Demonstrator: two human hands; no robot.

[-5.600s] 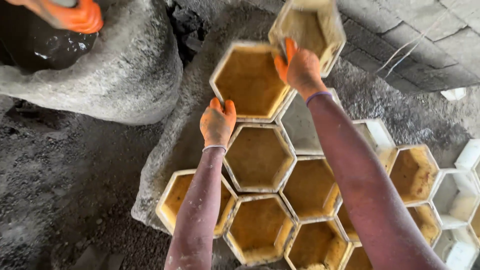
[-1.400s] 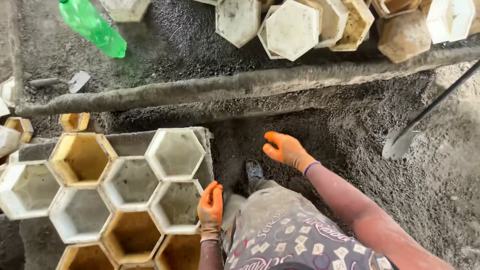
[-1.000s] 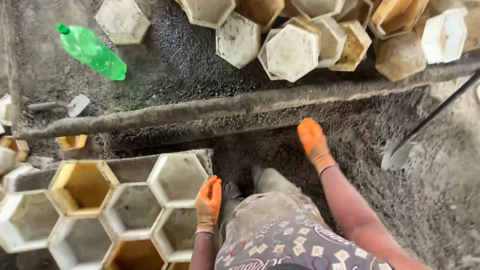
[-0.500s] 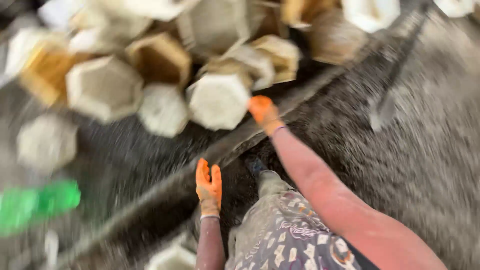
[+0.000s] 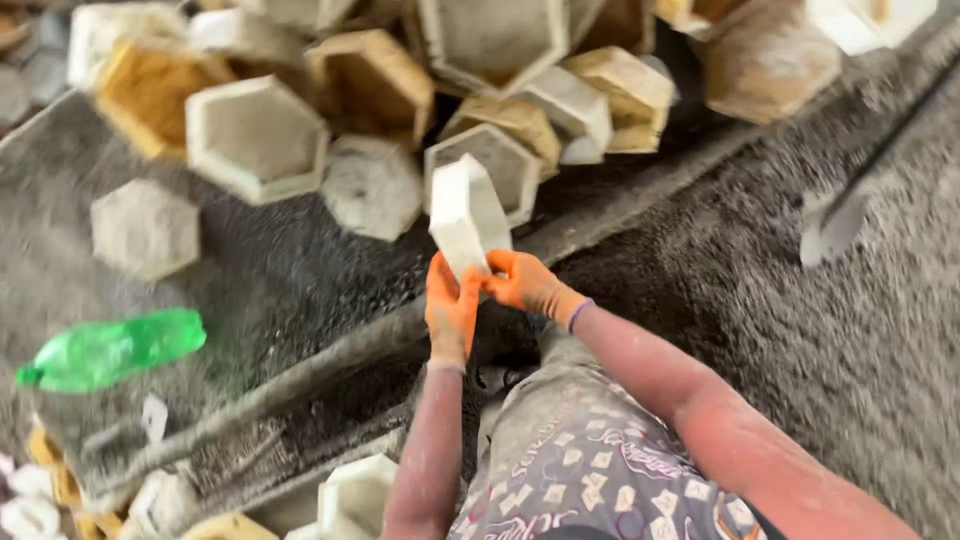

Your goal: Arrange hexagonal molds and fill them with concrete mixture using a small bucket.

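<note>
Just in front of the heap of moulds point(image 5: 480, 90), our left hand point(image 5: 452, 312) and right hand point(image 5: 525, 283) grip the white hexagonal mould point(image 5: 466, 213) by its lower edge only, so we judge it may tip and slip.

Left hand point(image 5: 452, 310) and right hand point(image 5: 525, 283): orange gloves, purple band at right cuff. Forearms bare and dusty. Legs: grey patterned trousers point(image 5: 585, 465).
</note>
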